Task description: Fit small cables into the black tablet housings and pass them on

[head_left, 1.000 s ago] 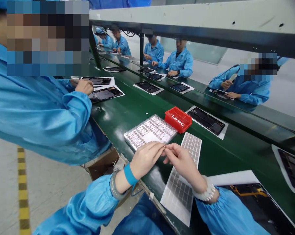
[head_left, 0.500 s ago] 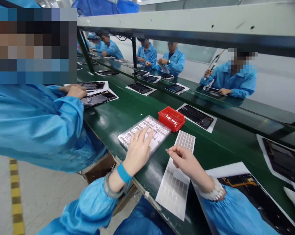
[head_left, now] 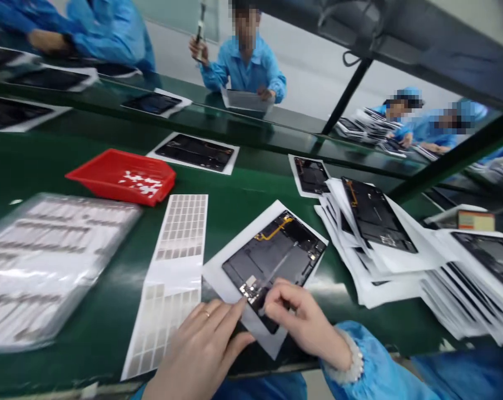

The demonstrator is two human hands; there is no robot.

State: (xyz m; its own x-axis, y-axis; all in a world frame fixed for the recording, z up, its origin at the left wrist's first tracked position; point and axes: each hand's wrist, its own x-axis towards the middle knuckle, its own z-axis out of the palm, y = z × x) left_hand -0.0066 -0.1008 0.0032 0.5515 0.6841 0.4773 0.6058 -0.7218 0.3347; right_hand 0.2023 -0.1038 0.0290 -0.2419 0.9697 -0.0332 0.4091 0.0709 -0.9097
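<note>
A dark tablet housing [head_left: 272,261] with an orange flex cable lies on a white sheet [head_left: 222,264] in front of me. My left hand [head_left: 207,339] is open, its fingers stretched out flat, with the index fingertip at the housing's lower left corner by a small circuit board. Over the housing's lower edge, my right hand [head_left: 299,316] is closed in a pinch. A small greyish thing shows blurred at its fingertips; its kind cannot be made out. Left of my hands lies a label sheet [head_left: 178,272] with rows of grey rectangular stickers.
Farther left are a clear tray of small cabled parts [head_left: 63,255] and a red bin [head_left: 109,172] with white bits. Stacked housings between sheets [head_left: 372,266] stand at the right. Across the green bench, a person in blue [head_left: 245,66] holds a tool; a dark post [head_left: 347,97] rises behind.
The view has swung right. My left hand has left the parts tray for the housing's corner. My right hand has moved from above the label sheet to the housing, still pinching.
</note>
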